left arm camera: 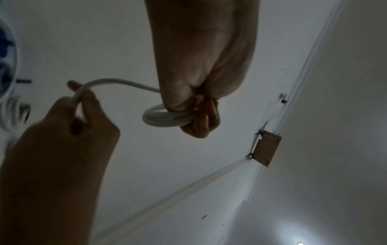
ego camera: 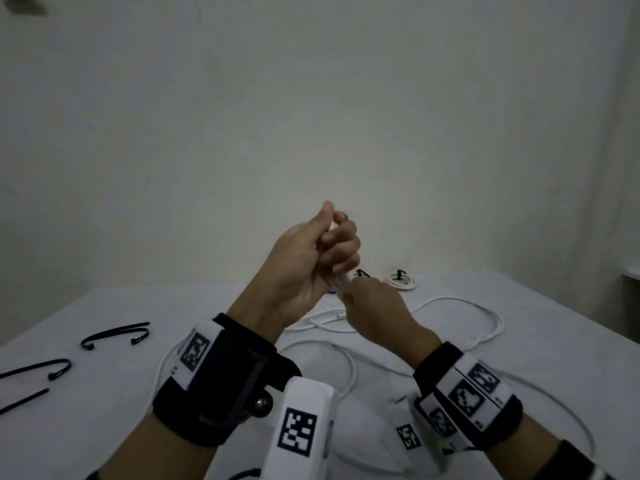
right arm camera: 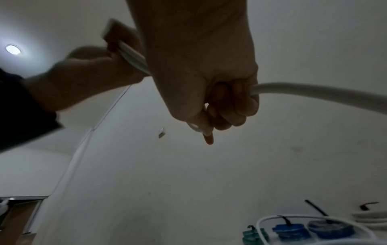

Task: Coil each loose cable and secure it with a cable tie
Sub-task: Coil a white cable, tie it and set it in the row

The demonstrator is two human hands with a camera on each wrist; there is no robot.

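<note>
My left hand (ego camera: 337, 249) is raised above the white table (ego camera: 104, 410) and grips a small coil of the white cable (left arm camera: 167, 118) in its curled fingers. Just below and to the right, my right hand (ego camera: 367, 301) grips the same cable (right arm camera: 314, 94) a short way along. In the left wrist view the cable arcs from the right hand (left arm camera: 79, 106) over to the loops in the left hand (left arm camera: 196, 106). The cable's loose length (ego camera: 498, 323) lies in wide curves on the table. Several black cable ties (ego camera: 114, 332) lie at the left.
A tied white coil (ego camera: 401, 280) sits at the table's back edge by the wall. The right wrist view shows more tied coils there, two blue (right arm camera: 293, 232) and one green (right arm camera: 253, 235). Another white cable loop (ego camera: 349, 368) lies between my forearms.
</note>
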